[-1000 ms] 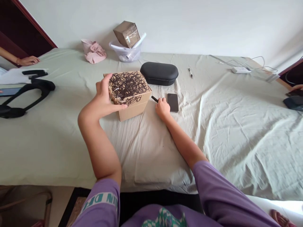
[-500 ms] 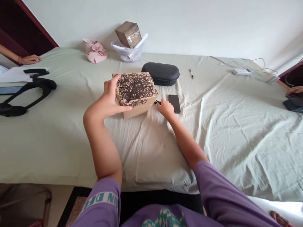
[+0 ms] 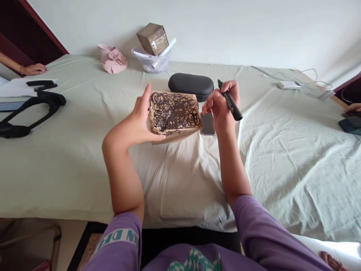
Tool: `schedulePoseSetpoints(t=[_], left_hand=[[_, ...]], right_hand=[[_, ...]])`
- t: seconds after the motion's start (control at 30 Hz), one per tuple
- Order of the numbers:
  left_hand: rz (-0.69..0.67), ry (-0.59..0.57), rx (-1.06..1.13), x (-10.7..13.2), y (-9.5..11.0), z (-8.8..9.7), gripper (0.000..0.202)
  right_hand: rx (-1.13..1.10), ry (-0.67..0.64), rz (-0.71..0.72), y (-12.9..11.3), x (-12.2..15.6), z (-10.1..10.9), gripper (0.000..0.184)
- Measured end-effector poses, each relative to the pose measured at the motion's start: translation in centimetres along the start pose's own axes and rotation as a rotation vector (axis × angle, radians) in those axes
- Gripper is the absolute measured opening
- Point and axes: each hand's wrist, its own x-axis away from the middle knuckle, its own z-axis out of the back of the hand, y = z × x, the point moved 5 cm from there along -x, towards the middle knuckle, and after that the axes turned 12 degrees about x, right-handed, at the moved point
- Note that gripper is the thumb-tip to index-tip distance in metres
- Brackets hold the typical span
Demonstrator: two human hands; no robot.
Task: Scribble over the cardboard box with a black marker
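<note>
My left hand [image 3: 138,122] grips the left side of a brown cardboard box [image 3: 174,116] whose top is covered in black scribbles; the box is tilted up off the bed. My right hand [image 3: 221,107] is raised just right of the box, fingers closed round a black marker [image 3: 230,100] that points up and away. A dark phone [image 3: 208,124] lies on the sheet between the box and my right hand, partly hidden.
A black oval case [image 3: 190,86] lies behind the box. Farther back are a pink bag [image 3: 112,60] and a clear tub [image 3: 152,62] holding a small carton. A black strap device [image 3: 28,109] lies left, a charger and cables [image 3: 287,84] right. Other people's hands show at both edges.
My right hand picked the marker up off the sheet and rose beside the box. My left hand lifted and tilted the box, shifting it right.
</note>
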Motion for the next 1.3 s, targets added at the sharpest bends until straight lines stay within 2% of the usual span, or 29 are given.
schedulePoseSetpoints(t=[0.07, 0.17, 0.27, 0.4, 0.57, 0.73, 0.87, 1.0, 1.1, 1.23, 1.3], left_hand=[[-0.014, -0.018, -0.007, 0.2, 0.5, -0.5, 0.153], [0.031, -0.018, -0.041, 0.7, 0.8, -0.7, 0.149], [0.067, -0.006, -0.079, 1.1, 0.9, -0.7, 0.145], [0.076, 0.005, -0.079, 1.2, 0.8, -0.7, 0.145], [0.071, 0.000, -0.091, 1.0, 0.6, -0.8, 0.149], [0.071, 0.010, -0.108, 1.1, 0.7, -0.8, 0.147], [0.059, 0.005, -0.106, 1.0, 0.4, -0.8, 0.147], [0.045, 0.033, -0.109, 1.0, 0.2, -0.8, 0.149], [0.058, 0.043, -0.117, 1.1, 0.2, -0.8, 0.146], [0.065, 0.007, -0.132, 0.9, 0.3, -0.8, 0.149], [0.065, 0.014, -0.139, 0.9, 0.5, -0.9, 0.149]], right_hand=[[-0.005, 0.028, 0.011, -0.8, 0.5, -0.7, 0.025], [0.086, 0.018, -0.066, 0.0, 0.9, -1.4, 0.035], [0.271, 0.087, -0.100, 1.5, 1.3, -1.5, 0.028], [0.381, 0.159, -0.018, 2.0, 1.8, -1.6, 0.027], [0.404, 0.008, -0.006, 1.4, 1.8, -2.3, 0.029], [0.407, 0.029, 0.050, 1.3, 1.6, -2.0, 0.029], [0.336, -0.080, 0.148, 1.3, 1.7, -2.4, 0.023], [0.238, -0.099, 0.226, 0.7, 1.6, -2.6, 0.022], [0.227, -0.103, 0.211, 0.4, 1.4, -2.7, 0.022], [0.201, -0.195, 0.158, 0.3, 1.2, -2.9, 0.024], [0.198, -0.196, 0.147, 0.3, 1.2, -2.9, 0.025]])
